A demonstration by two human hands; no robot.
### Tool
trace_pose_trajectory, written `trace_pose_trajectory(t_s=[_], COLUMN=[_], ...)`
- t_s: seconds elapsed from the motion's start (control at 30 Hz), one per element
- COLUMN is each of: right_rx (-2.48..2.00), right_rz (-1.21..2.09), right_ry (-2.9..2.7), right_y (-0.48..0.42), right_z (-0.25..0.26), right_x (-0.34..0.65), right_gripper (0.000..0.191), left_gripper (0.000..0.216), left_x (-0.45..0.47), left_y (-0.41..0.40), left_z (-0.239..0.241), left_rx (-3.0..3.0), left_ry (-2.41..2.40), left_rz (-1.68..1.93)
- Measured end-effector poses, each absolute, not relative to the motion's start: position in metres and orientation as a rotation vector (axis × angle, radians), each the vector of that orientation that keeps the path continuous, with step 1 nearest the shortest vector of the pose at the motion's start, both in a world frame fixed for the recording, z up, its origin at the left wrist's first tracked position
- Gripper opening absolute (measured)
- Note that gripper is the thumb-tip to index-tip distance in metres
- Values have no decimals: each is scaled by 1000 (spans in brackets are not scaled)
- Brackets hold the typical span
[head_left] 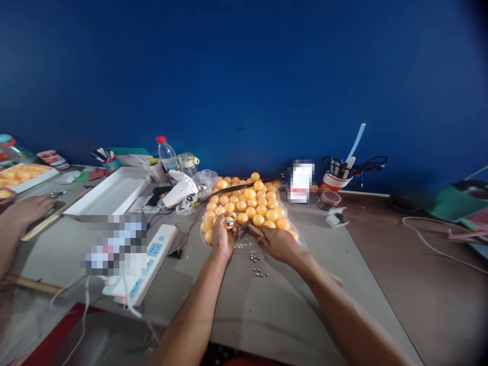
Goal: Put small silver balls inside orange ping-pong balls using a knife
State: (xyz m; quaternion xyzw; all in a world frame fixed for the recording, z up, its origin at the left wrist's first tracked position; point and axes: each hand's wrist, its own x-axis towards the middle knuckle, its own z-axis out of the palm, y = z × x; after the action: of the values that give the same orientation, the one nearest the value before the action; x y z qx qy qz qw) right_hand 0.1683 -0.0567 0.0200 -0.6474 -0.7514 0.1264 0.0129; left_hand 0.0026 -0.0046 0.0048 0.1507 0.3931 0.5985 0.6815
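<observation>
My left hand is closed around an orange table tennis ball with shiny silver metal on its upper side. My right hand grips a flat brownish tool, its tip pointing towards that ball; its exact kind is unclear. Behind both hands, many orange table tennis balls lie heaped on clear plastic. A long dark strip rests across the heap. Small shiny steel balls are scattered on the grey table in front of my hands.
To the left stand a white power strip, an empty white tray and a water bottle. A co-worker's hand is at far left. A cup of tools and a small round tub stand at right.
</observation>
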Motion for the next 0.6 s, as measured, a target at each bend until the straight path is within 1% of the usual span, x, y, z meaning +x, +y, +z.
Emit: trace_pose_trajectory(t_s=[0.13, 0.3, 0.5, 0.6], right_rx=[-2082, -2111, -2137, -2088], right_rz=[340, 349, 332, 266], right_ry=[-2285, -2243, -2252, -2255], right_y=[-57, -59, -58, -57], right_z=[17, 20, 18, 18], right_x=[165, 160, 157, 155], right_gripper=[34, 36, 29, 27], left_gripper=[13, 14, 12, 13], left_x=[2, 2, 2, 2], left_y=[-4, -5, -4, -5], left_z=[3, 5, 5, 4], left_rx=[365, 386, 378, 364], left_ry=[842, 807, 798, 715], left_rz=[1348, 1332, 1332, 1287])
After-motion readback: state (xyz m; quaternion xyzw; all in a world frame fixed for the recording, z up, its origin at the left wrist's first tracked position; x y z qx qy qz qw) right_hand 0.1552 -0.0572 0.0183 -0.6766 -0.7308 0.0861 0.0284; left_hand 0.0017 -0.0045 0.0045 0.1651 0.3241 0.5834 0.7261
